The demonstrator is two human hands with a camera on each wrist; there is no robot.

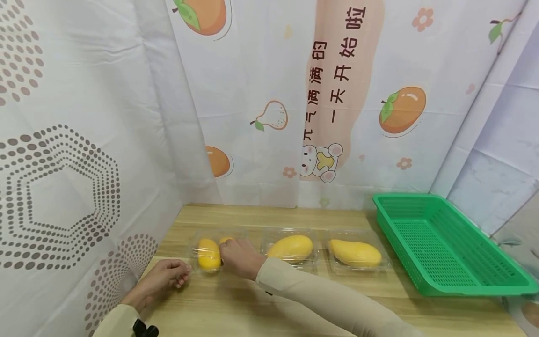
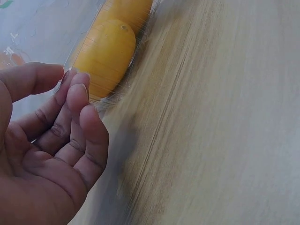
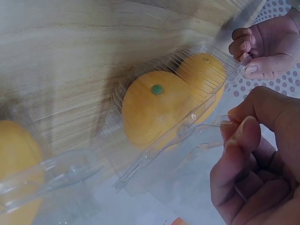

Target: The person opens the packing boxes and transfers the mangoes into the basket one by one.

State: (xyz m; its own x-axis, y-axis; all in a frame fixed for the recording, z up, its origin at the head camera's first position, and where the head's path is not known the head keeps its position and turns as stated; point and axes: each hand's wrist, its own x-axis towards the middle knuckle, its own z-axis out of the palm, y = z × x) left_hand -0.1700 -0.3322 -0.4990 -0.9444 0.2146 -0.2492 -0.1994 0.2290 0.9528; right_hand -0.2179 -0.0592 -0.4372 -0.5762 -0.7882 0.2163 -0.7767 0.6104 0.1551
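A clear plastic clamshell box at the left of the table holds two yellow-orange fruits; the nearer fruit has a green stem spot, and the other fruit is beside it. My left hand is at the box's left corner, thumb and fingertips pinching its edge. In the left wrist view that hand has its other fingers loosely curled. From the other side, my right hand reaches across the box; in the right wrist view this hand pinches the clear plastic rim between thumb and finger.
Right of this box stand two more clear boxes, one with a yellow mango, the other with a longer mango. A green plastic basket is at the right. Printed curtains hang behind and along the left side of the wooden table.
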